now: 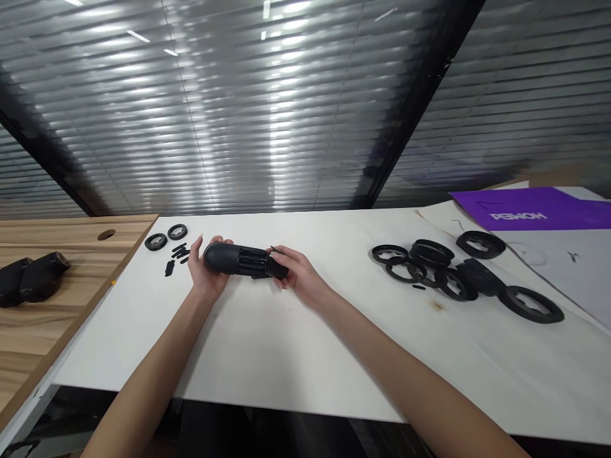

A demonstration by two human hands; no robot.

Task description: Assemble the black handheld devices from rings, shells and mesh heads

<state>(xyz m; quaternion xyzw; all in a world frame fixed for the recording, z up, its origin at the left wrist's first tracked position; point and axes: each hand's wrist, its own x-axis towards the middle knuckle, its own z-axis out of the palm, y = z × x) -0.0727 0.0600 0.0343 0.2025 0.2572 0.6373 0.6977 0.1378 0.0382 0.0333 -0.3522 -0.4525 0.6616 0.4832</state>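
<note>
Above the white table, a long black plastic device [229,257] with a rounded left end and a slotted section in its middle is held between both hands. My left hand [206,273] wraps round the rounded end, thumb pointing up. My right hand [298,272] grips the narrower right end, with its fingers over the top and round the far side. The device's exact kind does not show. Left of my left hand lie several small black strips [180,251] and a small black piece [169,268].
Two black rings [156,242] lie at the table's back left. On the right are several larger black rings [531,304] and a dark block [480,277]. Behind them lies a purple printed sheet [539,210]. Black objects [45,278] rest on the wooden table [28,343]; slatted blinds stand behind.
</note>
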